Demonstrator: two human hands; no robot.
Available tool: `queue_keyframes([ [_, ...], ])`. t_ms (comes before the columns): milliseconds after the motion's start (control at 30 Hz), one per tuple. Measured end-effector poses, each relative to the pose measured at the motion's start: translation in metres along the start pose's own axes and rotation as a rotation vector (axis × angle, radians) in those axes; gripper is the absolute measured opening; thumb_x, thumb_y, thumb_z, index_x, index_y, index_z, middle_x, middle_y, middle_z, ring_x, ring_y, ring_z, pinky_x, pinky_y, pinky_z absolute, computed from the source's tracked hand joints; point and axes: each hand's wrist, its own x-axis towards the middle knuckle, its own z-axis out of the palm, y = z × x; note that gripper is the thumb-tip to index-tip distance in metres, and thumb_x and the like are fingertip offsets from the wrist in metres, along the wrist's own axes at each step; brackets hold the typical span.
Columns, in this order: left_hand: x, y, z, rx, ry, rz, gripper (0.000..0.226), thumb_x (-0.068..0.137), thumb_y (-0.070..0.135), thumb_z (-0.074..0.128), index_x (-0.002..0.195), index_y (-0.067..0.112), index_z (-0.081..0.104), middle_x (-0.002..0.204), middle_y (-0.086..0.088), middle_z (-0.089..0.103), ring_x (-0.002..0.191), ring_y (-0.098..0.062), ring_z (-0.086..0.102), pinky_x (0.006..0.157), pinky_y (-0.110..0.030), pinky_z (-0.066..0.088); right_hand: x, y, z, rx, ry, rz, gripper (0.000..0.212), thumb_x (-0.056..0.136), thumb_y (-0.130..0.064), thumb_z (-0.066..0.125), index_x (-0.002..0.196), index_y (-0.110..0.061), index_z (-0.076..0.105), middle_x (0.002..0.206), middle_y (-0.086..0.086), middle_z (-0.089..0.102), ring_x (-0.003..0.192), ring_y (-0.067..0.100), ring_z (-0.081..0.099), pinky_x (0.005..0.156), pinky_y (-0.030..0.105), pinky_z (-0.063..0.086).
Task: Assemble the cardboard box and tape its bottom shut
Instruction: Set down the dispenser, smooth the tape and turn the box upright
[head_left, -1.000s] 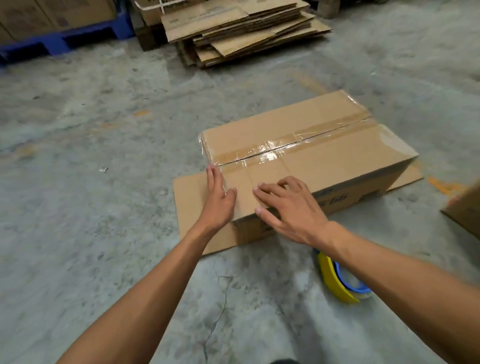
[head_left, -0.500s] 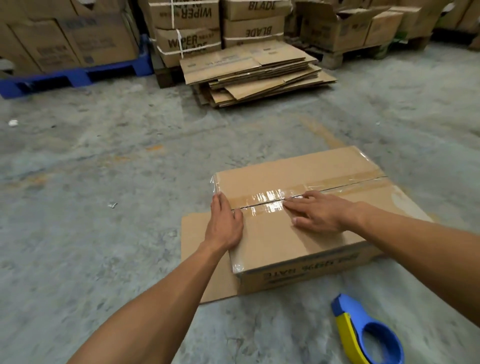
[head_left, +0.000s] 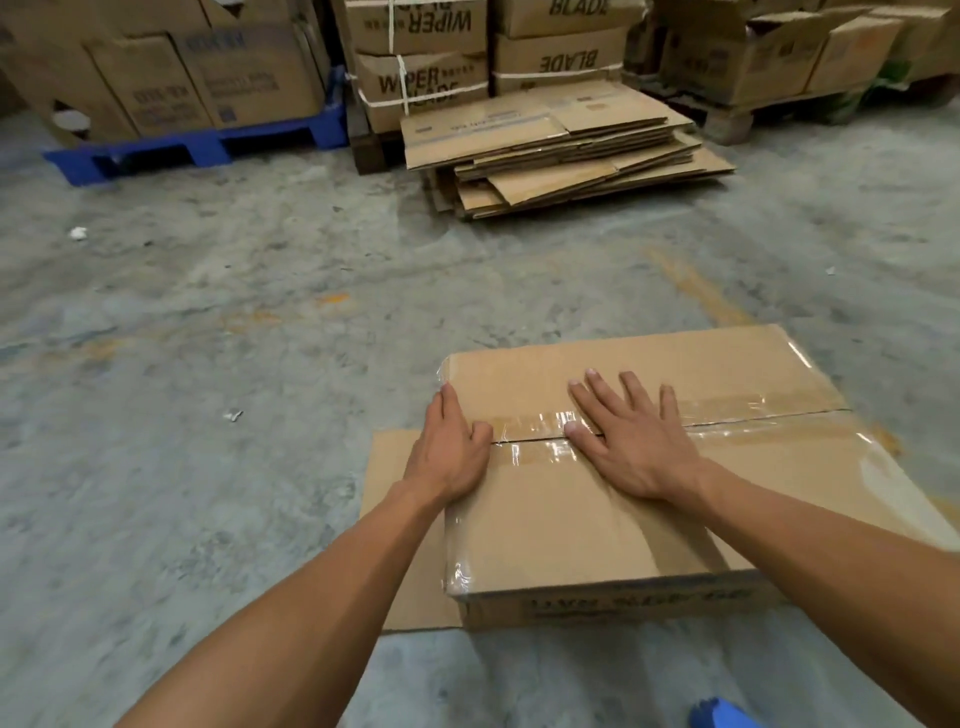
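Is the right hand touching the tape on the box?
Touching. In the head view the right hand lies flat, fingers spread, on the clear tape along the seam of the cardboard box.

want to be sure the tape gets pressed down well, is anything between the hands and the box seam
Nothing visible is. The right hand lies flat on the tape over the seam of the box, and the left hand rests on the box's left edge beside the tape's end.

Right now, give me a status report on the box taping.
Left hand and right hand flat on the tape. Cardboard box closed, seam taped. Nothing in the way.
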Motion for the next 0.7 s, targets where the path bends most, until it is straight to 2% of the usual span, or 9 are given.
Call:
queue_keyframes([
  [100,0.025,0.001,-0.007,0.064,0.009,-0.006,0.066,0.088,0.039,0.032,0.141,0.002,0.026,0.147,-0.016,0.034,0.137,-0.031,0.031,0.11,-0.045,0.033,0.0,0.002,0.007,-0.018,0.059,-0.011,0.065,0.098,-0.064,0.011,0.157,-0.039,-0.001,0.165,-0.016,-0.01,0.152,0.025,-0.013,0.118,0.059,-0.009],
  [200,0.051,0.007,-0.01,0.095,0.037,-0.04,0.053,0.092,0.036,0.035,0.132,0.0,0.036,0.138,-0.02,0.044,0.13,-0.035,0.039,0.105,-0.044,0.036,0.003,0.004,0.01,-0.021,0.065,-0.018,0.065,0.098,-0.064,0.01,0.157,-0.039,-0.003,0.165,-0.016,-0.011,0.152,0.025,-0.014,0.118,0.058,-0.01],
  [300,0.061,0.015,-0.01,0.084,0.061,-0.078,0.05,0.099,0.031,0.036,0.137,-0.002,0.034,0.141,-0.024,0.043,0.13,-0.037,0.041,0.104,-0.041,0.034,0.003,0.005,0.008,-0.007,0.044,-0.024,0.066,0.097,-0.064,0.009,0.157,-0.038,-0.003,0.165,-0.016,-0.012,0.152,0.025,-0.016,0.117,0.058,-0.011],
  [400,0.062,0.019,-0.006,0.083,0.072,-0.092,0.055,0.102,0.031,0.032,0.147,0.0,0.025,0.152,-0.021,0.033,0.138,-0.034,0.036,0.11,-0.038,0.028,0.002,0.005,0.007,0.018,0.038,-0.018,0.067,0.097,-0.066,0.011,0.157,-0.039,-0.001,0.165,-0.017,-0.011,0.152,0.025,-0.015,0.117,0.058,-0.011],
  [467,0.058,0.017,-0.004,0.051,0.07,-0.097,0.056,0.103,0.031,0.03,0.149,0.0,0.02,0.155,-0.02,0.029,0.139,-0.034,0.034,0.11,-0.039,0.028,0.003,0.006,0.002,0.038,0.043,-0.029,0.068,0.095,-0.068,0.015,0.157,-0.041,0.005,0.165,-0.018,-0.005,0.153,0.023,-0.008,0.118,0.055,-0.007],
  [567,0.042,0.013,0.001,0.057,0.073,-0.059,0.055,0.102,0.032,0.03,0.146,0.0,0.023,0.153,-0.02,0.031,0.136,-0.034,0.035,0.108,-0.042,0.031,0.003,0.031,-0.017,0.065,0.067,-0.076,0.064,0.096,-0.066,0.026,0.155,-0.042,0.018,0.165,-0.016,0.009,0.151,0.016,0.009,0.116,0.046,0.008],
  [633,0.022,0.008,0.003,0.059,0.066,-0.044,0.059,0.103,0.032,0.029,0.152,0.001,0.015,0.158,-0.017,0.023,0.144,-0.029,0.027,0.113,-0.039,0.025,-0.001,0.072,-0.03,0.069,0.072,0.026,0.062,0.097,-0.064,0.028,0.154,-0.04,0.022,0.166,-0.012,0.013,0.149,0.018,0.015,0.115,0.047,0.012],
  [700,0.003,0.004,0.005,0.034,0.066,-0.024,0.061,0.105,0.03,0.029,0.154,0.003,0.008,0.16,-0.014,0.021,0.146,-0.027,0.024,0.114,-0.034,0.021,-0.012,0.125,-0.039,0.04,0.063,0.228,0.066,0.094,-0.07,0.025,0.153,-0.042,0.02,0.166,-0.009,0.011,0.15,0.025,0.013,0.116,0.055,0.011],
])
